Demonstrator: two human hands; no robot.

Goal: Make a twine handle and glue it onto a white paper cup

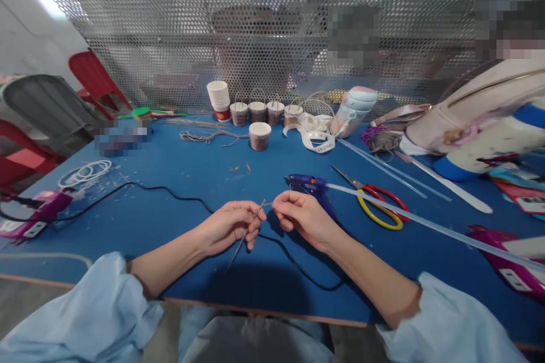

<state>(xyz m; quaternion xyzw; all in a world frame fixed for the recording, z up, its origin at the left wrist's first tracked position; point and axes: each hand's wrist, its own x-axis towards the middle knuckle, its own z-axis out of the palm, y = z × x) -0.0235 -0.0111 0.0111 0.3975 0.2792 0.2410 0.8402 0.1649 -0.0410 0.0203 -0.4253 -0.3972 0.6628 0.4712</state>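
My left hand (232, 227) is closed around a thin, stiff-looking grey-brown cord (240, 245), which slants down past the fingers toward the blue table (170, 261). Just to the right, my right hand (304, 216) pinches a fine end of what looks like the same cord, and a short stretch of it spans the gap between the hands. Both hands hover over the table near its front edge. Right behind my right hand lies a blue glue gun (309, 182) with a long clear glue stick (383, 207) in it.
Scissors (378, 201) lie right of the glue gun. Small cups with handles (257, 113), stacked paper cups (218, 99), white ribbon (317, 139) and a bottle (354, 110) stand at the back before a mesh screen (170, 57). A black cable (170, 193) crosses the table from a power strip (38, 215).
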